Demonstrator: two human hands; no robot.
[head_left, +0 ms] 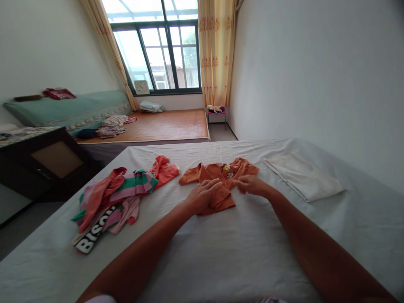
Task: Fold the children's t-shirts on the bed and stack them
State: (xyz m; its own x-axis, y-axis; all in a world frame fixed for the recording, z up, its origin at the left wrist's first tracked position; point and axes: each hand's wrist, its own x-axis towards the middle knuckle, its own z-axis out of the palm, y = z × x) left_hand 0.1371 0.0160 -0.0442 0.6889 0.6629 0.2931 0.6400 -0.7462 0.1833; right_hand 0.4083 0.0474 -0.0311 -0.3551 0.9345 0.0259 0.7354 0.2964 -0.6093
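An orange long-sleeved child's shirt [222, 202] with a cartoon print on its chest lies on the white-sheeted bed [240, 261], its left side partly folded inward. My left hand [203, 195] rests flat on the folded part, fingers stretched out. At the shirt's right edge, my right hand [254, 186] has its fingers curled together against the cloth, seemingly pinching it; the fingertips are slightly blurred. To the left lies a loose pile of children's clothes [110, 193] in red, pink and green stripes, with a black band lettered in white.
A white folded cloth [304, 176] lies on the right of the bed. Beyond stands a second bed [176, 124] with a brown mat and more clothes [113, 124]. A dark cabinet [47, 164] is at left, a small pink stool [216, 112] by the curtain, and a wall [315, 75] at right.
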